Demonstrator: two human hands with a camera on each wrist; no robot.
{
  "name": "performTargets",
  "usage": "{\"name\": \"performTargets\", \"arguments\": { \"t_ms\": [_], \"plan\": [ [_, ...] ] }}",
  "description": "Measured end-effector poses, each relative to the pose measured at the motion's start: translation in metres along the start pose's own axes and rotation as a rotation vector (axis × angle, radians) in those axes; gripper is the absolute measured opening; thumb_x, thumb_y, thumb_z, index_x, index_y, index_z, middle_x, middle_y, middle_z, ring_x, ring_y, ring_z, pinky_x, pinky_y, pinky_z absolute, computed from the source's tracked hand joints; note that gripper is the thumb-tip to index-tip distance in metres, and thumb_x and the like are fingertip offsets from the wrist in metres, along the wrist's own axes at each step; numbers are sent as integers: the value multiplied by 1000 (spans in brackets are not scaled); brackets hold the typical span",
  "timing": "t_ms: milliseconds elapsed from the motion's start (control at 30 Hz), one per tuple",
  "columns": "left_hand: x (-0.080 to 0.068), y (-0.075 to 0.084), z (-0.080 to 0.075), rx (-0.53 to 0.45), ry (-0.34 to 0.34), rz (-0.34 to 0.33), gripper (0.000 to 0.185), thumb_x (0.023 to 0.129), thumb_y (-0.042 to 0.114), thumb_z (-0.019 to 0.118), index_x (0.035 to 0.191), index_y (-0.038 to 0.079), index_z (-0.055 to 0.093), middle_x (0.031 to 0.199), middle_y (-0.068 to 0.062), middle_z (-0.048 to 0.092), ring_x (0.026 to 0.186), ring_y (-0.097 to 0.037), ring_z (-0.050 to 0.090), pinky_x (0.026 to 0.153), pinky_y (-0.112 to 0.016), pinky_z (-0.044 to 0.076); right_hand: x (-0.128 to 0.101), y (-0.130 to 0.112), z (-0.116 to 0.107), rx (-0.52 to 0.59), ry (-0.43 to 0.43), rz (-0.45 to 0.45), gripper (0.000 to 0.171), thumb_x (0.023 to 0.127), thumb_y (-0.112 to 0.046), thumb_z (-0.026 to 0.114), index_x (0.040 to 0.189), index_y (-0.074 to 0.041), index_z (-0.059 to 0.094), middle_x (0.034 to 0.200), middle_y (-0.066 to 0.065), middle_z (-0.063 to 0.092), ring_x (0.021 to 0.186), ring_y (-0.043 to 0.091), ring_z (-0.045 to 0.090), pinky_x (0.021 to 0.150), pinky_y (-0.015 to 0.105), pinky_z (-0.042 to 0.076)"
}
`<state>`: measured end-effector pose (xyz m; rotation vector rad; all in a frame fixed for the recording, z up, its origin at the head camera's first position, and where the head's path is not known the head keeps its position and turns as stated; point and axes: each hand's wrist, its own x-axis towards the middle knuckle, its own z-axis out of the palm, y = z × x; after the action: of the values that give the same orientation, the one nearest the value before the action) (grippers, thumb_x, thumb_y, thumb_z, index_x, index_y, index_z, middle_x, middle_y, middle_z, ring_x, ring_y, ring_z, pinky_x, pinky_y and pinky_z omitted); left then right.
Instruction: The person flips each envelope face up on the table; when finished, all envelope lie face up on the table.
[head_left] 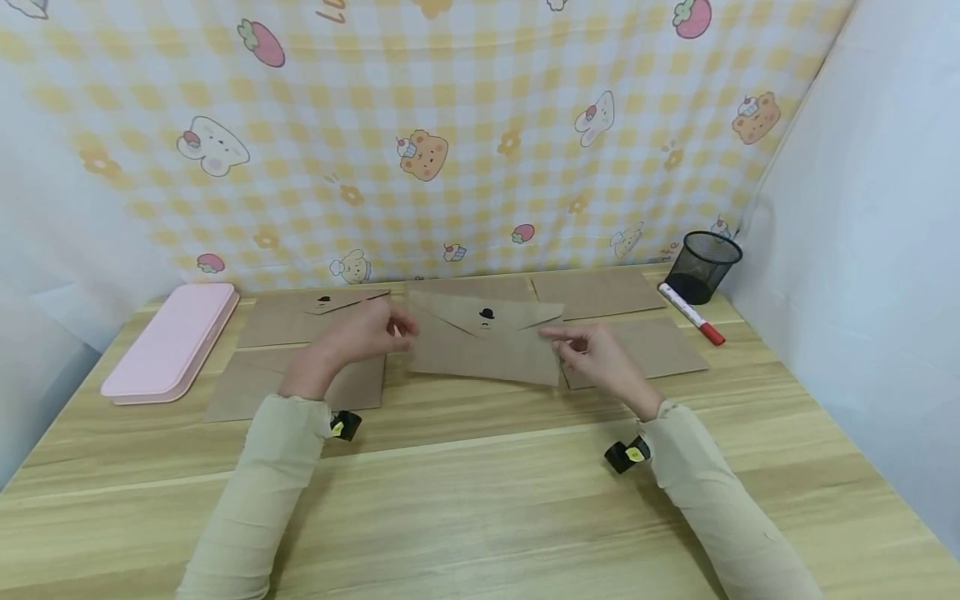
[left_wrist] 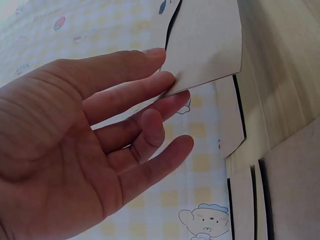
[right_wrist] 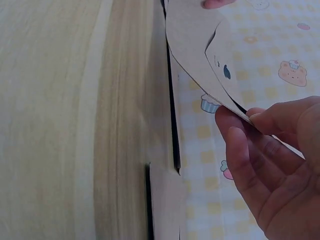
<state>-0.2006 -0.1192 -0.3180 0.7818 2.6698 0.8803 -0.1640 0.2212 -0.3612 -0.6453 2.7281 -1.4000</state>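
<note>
Pinching a thin, rectangular brown-paper envelope by opposite ends with left hand and right hand. Showing its V-shaped flap above the wood-grained worktop.

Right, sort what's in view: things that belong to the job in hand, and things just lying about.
Seemingly part of the job:
- the raised envelope, held at its sides by the left hand and right hand
- the other envelopes, laid out on the table

Seemingly just lying about:
- pink case
- black mesh cup
- red-capped marker
</note>
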Motion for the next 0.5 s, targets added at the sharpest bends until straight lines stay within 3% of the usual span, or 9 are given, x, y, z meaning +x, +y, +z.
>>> {"name": "performTargets", "arguments": {
  "t_ms": [133,333,500],
  "plan": [
    [3,-1,4,35,-10,24,17,82,0,65,98,-4,67,92,-10,65,84,-22,57,73,-35,48,1,-1,4,-89,-34,4,32,88,-2,60,120,0,62,113,16,62,72,20,61,53,28,48],
    [7,-1,17,89,-46,-17,11,81,-2,62,91,0,62,87,-8,59,79,-21,53,71,-34,47,2,-4,9,-202,-135,-4,62,77,-5,73,133,4,47,121,19,54,64,12,52,54,26,46],
    [8,1,24,123,-56,-50,9,80,-4,63,87,0,60,82,-7,58,76,-20,53,72,-35,47,2,1,12,-242,-154,-39,61,76,-3,74,130,6,48,114,19,53,59,10,47,53,25,43]
  ]
}}
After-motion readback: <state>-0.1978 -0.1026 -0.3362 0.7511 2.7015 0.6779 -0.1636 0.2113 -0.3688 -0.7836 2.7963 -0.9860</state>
